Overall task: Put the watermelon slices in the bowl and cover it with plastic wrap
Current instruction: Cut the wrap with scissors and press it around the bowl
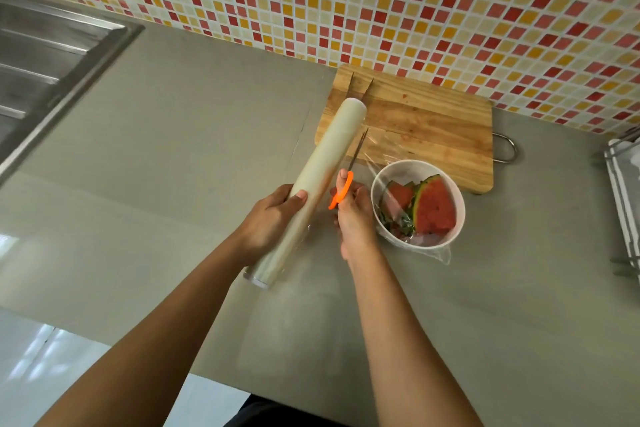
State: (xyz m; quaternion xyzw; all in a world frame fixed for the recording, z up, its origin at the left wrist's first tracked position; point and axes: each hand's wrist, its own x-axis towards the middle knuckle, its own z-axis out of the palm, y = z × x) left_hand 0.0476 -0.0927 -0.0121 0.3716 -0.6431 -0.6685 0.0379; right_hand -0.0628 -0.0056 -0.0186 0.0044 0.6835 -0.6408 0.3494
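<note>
A white bowl on the grey counter holds red watermelon slices with green rind. Clear plastic wrap lies stretched over the bowl and hangs past its near rim. My left hand grips a long roll of plastic wrap, held slanted just left of the bowl. My right hand holds orange-handled scissors, with the thin blades pointing away along the film between roll and bowl.
A wooden cutting board with a metal loop handle lies behind the bowl against the mosaic tile wall. A steel sink sits at far left. A white rack stands at the right edge. The counter's front edge runs near my body.
</note>
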